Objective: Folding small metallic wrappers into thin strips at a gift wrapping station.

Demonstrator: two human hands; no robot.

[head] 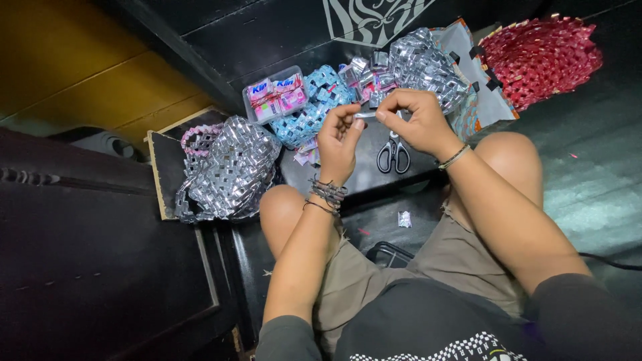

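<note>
Left hand (pixel 339 137) and right hand (pixel 416 120) each keep a pinching grip on one small folded silver foil strip (pixel 366 115), raised for folding; black-handled scissors (pixel 393 154) lie below within reach.

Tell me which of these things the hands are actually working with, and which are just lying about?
In use:
left hand
right hand
small silver strip pinched between both hands

Lying about:
scissors
silver woven bag
blue woven piece
clear box of pink wrappers
red woven piece
silver scrap on the floor

Dark floor (pixel 588 194), scissors (pixel 393 154), silver woven pieces (pixel 231 170), foil scrap (pixel 404 218)
</note>
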